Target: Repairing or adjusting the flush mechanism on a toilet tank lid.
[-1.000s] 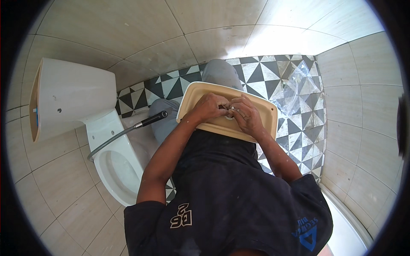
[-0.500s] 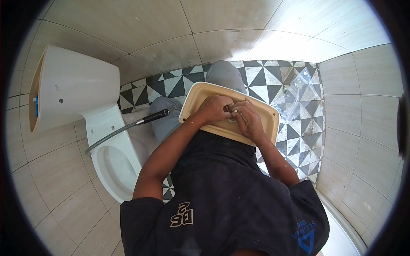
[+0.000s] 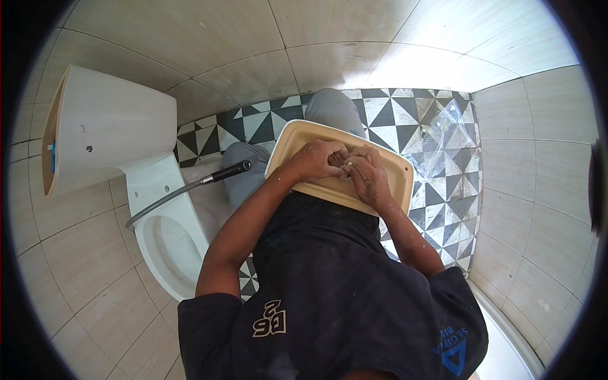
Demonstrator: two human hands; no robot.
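An upturned toilet tank lid (image 3: 396,180), tan inside with a white rim, rests across my lap. Over its middle, my left hand (image 3: 318,159) and my right hand (image 3: 369,175) meet with fingers bent and pinched together. A tiny pale spot shows at the right fingertips, too small to name. Whatever lies between the fingers is hidden by the hands.
To my left stands a white toilet (image 3: 142,190) with its lidless tank (image 3: 120,123). A hose with a black spray head (image 3: 232,171) crosses toward my knee. Clear plastic wrapping (image 3: 440,139) lies on the patterned floor at the right, near the tiled wall (image 3: 506,114).
My fingers have shifted slightly, the right hand's curling in closer. A pale round bit seen beneath the hands is now mostly covered. The lid stays put.
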